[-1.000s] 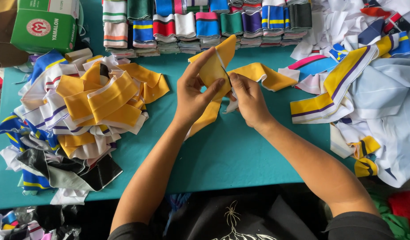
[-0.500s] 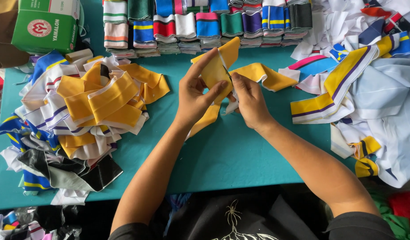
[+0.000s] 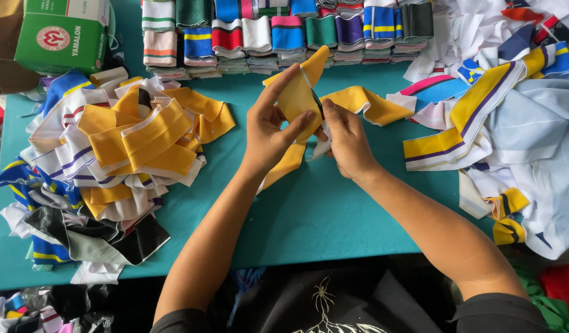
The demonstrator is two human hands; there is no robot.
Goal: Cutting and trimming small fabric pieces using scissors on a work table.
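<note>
Everywhere, fabric scraps [image 3: 130, 160] across teal table [image 3: 321, 216]

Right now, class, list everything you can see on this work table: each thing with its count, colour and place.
yellow fabric strip: one, yellow, table centre, held by both hands
loose strip pile: one heap, yellow, white, blue, black, left
folded strip stacks: one row, mixed colours, far edge
cloth heap: one, white, pale blue, yellow, right
cardboard box: one, green, far left corner
table: one, teal
left hand: gripping the strip
right hand: pinching the strip
</note>
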